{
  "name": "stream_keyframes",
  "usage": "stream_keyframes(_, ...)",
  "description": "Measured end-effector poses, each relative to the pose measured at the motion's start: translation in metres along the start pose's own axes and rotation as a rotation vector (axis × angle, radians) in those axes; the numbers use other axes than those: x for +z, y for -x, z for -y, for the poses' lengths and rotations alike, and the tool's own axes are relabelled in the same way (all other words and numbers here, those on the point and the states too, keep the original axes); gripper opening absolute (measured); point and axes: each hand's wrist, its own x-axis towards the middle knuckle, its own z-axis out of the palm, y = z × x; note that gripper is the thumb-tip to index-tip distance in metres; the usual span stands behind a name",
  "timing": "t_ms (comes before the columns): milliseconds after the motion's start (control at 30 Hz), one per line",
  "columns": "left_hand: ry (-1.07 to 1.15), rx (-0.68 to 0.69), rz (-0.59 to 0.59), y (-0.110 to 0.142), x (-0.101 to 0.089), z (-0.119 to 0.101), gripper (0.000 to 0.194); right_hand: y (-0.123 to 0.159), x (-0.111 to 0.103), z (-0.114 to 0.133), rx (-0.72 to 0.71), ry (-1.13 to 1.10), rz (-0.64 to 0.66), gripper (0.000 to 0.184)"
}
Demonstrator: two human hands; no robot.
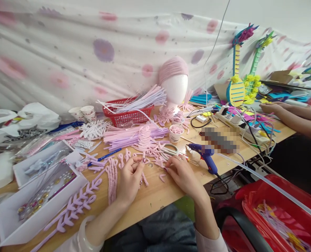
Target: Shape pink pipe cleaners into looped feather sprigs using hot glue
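Note:
My left hand (130,176) is closed over the table, thumb and index finger pinching the stem end of a pink pipe cleaner leaf strand (144,138) that stretches away from me. To its right, my right hand (183,173) has its fingertips drawn together at a short bent pink pipe cleaner piece (159,161); the exact grip is partly hidden. A loose pink V-shaped piece (162,177) lies between the hands. Left of my left hand are twisted pink strips (112,178). Scissors (168,149) lie just beyond, among more pink pieces.
A blue glue gun (205,154) lies right of my hands. Behind are a paper cup (176,133), a red basket (129,115) of pipe cleaners and a white mannequin head (175,87). White boxes (43,210) and lilac leaf sprigs (74,210) lie left. Another person's arms (297,115) reach in right.

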Motion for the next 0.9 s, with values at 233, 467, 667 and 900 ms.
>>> stream_keyframes(233,0.004,0.003,-0.002,0.0,0.001,-0.001,0.02,0.001,-0.006,0.004,0.073,-0.137,-0.007,0.012)
stream_keyframes(467,0.013,0.057,-0.023,-0.002,0.003,-0.005,0.015,0.002,-0.004,0.002,0.156,-0.497,0.116,0.027)
stream_keyframes(667,0.009,0.041,-0.031,-0.002,0.004,-0.008,0.019,0.006,-0.005,0.009,0.24,-0.715,0.206,0.039)
stream_keyframes(900,0.083,-0.059,0.086,0.001,0.006,-0.011,0.03,0.007,0.003,0.021,0.191,-0.834,0.236,0.04)
